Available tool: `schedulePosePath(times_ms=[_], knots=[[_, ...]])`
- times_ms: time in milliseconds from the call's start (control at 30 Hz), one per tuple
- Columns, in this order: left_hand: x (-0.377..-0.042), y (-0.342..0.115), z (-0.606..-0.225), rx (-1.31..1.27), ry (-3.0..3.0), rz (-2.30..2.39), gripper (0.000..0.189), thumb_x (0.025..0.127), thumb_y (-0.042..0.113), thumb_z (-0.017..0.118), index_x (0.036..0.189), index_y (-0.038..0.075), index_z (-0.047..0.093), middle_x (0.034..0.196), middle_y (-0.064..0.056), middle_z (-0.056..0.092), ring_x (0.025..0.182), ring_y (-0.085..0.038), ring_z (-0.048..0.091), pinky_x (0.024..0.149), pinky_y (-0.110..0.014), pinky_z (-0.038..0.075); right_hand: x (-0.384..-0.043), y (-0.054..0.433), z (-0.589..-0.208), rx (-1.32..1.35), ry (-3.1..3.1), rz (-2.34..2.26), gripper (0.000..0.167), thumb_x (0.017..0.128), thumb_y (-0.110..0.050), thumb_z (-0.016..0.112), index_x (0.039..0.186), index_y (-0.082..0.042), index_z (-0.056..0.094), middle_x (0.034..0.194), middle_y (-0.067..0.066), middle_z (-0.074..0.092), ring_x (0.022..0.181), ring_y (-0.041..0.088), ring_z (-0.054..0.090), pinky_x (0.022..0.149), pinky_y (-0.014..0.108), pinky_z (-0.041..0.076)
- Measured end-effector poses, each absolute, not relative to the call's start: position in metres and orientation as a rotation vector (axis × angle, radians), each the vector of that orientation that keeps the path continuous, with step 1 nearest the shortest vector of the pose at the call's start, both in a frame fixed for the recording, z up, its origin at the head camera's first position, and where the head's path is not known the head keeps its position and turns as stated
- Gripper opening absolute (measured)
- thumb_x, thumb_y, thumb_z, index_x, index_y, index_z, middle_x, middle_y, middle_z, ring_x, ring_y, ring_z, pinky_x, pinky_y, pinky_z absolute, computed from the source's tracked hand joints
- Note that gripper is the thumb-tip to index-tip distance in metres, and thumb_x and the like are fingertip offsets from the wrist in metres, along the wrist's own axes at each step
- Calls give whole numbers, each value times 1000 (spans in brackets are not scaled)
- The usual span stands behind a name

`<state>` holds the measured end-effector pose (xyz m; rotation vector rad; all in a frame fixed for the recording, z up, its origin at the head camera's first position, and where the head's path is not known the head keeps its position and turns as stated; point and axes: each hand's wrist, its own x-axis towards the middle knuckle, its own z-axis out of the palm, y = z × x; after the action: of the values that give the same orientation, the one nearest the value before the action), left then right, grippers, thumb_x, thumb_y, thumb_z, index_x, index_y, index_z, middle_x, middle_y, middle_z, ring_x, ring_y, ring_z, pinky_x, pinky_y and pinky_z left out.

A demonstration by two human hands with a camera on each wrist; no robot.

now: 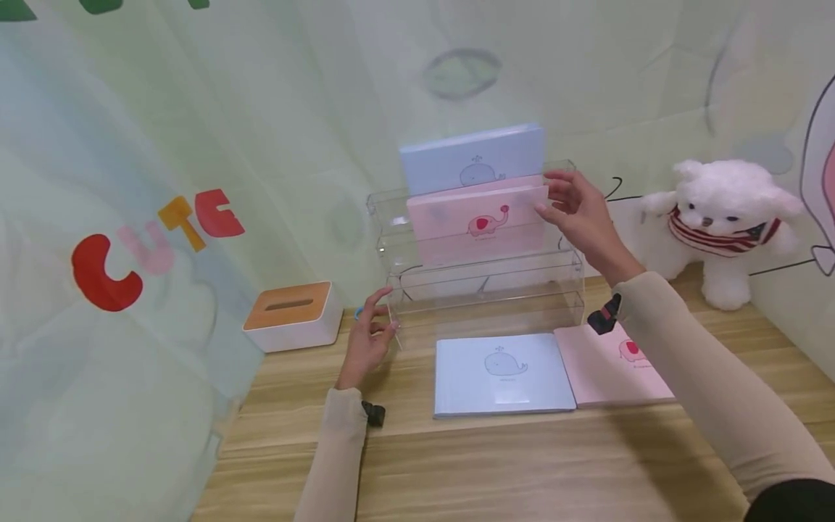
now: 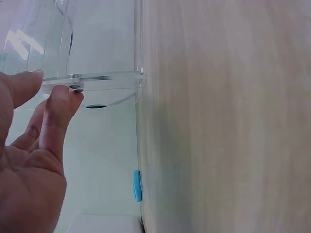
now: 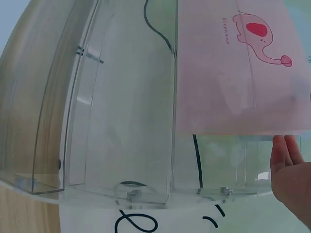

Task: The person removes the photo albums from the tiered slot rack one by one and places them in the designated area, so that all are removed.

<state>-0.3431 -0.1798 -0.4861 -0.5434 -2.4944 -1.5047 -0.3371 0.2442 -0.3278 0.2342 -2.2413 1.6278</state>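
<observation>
I judge that the work of arranging is about half done. In the clear rack (image 1: 483, 286), the standing blue booklets (image 1: 433, 165) are already at the back, and the standing pink booklets (image 1: 443, 221) are on the tier just before them. With my right hand (image 1: 583, 217) I pinch the right edge of the front pink ones, thumb before and fingers behind, so this group is perhaps not yet settled. My left hand (image 1: 367, 346) pinches the left side panel of the rack between thumb and fingers, probably for steadying it. What seems to be left lies flat on the tabletop (image 1: 470, 471) in front of the rack: the flat blue booklets (image 1: 466, 377) and, touching at their right, the flat pink booklets (image 1: 590, 373), partly covered by my sleeve.
</observation>
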Motion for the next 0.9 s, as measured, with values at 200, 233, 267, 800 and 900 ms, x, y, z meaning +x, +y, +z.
schedulePosePath(times_ms=[200,233,267,800,900], knots=[[-344,-179,-486,-552,-2488,-1484,71,104,3,67,161,38,41,137,-28,63,93,-45,76,73,-19,56,-352,240,-322,331,-2263,1562,43,104,-25,72,146,-15,63,138,11,65,111,16,64,94,18,53],[-345,-179,-486,-552,-2487,-1478,72,104,3,67,161,38,41,137,-28,63,93,-45,76,73,-19,57,-355,240,-321,359,-2276,1566,41,105,-25,71,144,-15,65,139,11,66,109,15,64,91,17,53],[-345,-179,-486,-551,-2486,-1474,72,104,2,67,161,37,41,136,-28,64,93,-44,77,72,-19,57,-357,239,-321,389,-2284,1575,38,105,-24,71,142,-14,67,140,11,67,109,15,63,90,17,53],[-343,-179,-485,-534,-2501,-1487,73,104,2,67,161,39,40,138,-27,63,96,-44,77,75,-22,59,-377,215,-331,277,-2022,1729,28,105,-2,64,123,-13,82,134,2,75,128,13,61,105,27,57],[-344,-178,-485,-544,-2487,-1515,73,103,0,67,161,37,42,138,-28,62,95,-46,76,74,-20,58,-376,215,-327,245,-2008,1705,28,105,-3,64,123,-14,82,130,1,77,128,13,63,111,34,56]])
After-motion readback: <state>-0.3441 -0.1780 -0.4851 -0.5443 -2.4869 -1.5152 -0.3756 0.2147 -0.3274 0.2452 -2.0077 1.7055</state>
